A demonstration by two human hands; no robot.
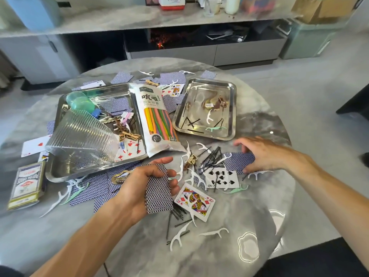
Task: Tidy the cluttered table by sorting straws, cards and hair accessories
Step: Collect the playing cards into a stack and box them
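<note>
My left hand grips a stack of blue-backed cards near the table's front. My right hand lies over a face-down card on the right, fingers bent onto it. Between my hands lie a nine of spades, a queen of diamonds, black hairpins and white floss picks. A bag of coloured straws leans on the large steel tray. The small steel tray holds hairpins and a brown hair clip.
A card box stands at the left edge. Clear plastic cups and a green cup lie in the large tray. More cards are scattered behind and under the trays. The round table's edge curves close on the right.
</note>
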